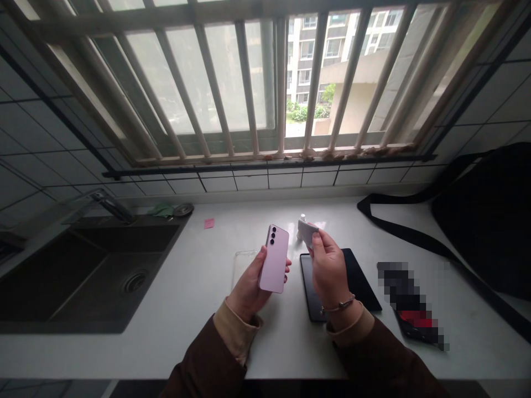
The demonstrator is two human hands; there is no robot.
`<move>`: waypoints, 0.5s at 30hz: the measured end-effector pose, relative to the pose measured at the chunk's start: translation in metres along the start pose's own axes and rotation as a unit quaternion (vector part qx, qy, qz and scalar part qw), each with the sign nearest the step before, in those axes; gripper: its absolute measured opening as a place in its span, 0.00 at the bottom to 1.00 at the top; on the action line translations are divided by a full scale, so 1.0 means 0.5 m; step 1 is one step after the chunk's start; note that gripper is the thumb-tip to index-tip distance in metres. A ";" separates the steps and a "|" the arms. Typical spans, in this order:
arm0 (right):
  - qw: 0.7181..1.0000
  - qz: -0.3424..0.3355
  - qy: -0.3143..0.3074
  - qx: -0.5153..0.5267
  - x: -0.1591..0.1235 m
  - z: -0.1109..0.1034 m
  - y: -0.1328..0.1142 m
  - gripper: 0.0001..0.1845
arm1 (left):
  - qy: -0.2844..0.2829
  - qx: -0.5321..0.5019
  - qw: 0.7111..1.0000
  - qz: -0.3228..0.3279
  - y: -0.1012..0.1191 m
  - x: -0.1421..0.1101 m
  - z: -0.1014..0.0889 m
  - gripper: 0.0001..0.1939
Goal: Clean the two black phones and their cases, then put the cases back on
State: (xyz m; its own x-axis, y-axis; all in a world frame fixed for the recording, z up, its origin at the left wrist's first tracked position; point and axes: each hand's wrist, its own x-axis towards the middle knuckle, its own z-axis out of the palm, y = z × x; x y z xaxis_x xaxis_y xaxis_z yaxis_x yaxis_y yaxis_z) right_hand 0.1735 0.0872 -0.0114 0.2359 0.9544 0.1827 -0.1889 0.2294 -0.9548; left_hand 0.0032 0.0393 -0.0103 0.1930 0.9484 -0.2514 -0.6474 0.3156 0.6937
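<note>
My left hand point(248, 284) is wrapped round a pale pink smartphone point(275, 262), its back with several camera lenses turned toward me. A small grey cloth point(307, 231) is pinched between the thumb and fingers of my right hand point(329, 262). Just behind the cloth stands a small bottle with a white cap point(302, 217), partly hidden. Beneath my right hand and wrist lies a black tablet point(360, 279). A transparent phone case point(240, 264) rests on the white counter point(174, 342), partly covered by my left hand.
On the left, a dark sink point(91, 276) with a faucet point(112, 204) is set into the counter. Near it are a green cloth point(163, 210) and a pink sticky note point(208, 223). A black bag point(489, 221) with a long strap and a blurred-out item point(410, 304) lie at right.
</note>
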 end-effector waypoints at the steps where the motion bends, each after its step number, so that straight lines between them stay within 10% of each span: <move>1: 0.998 -0.038 -0.021 -0.040 -0.004 -0.002 -0.003 0.21 | -0.010 0.003 1.000 -0.014 -0.003 -0.002 0.001 0.35; 7: 0.941 -0.215 -0.219 -0.146 -0.029 0.000 -0.003 0.22 | -0.059 -0.025 0.998 0.009 -0.021 0.001 0.013 0.28; 15: 0.886 -0.271 -0.345 -0.151 -0.036 -0.001 -0.002 0.25 | -0.009 -0.112 0.992 0.049 -0.009 0.009 0.011 0.24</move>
State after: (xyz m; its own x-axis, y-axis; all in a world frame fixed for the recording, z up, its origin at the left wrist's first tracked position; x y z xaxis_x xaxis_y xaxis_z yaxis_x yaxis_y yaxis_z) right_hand 0.1699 0.0695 -0.0137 -0.4453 0.6329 0.6334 0.0625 0.7276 -0.6832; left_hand 0.0109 0.0421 -0.0109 0.1332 0.9754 -0.1758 -0.8115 0.2091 0.5457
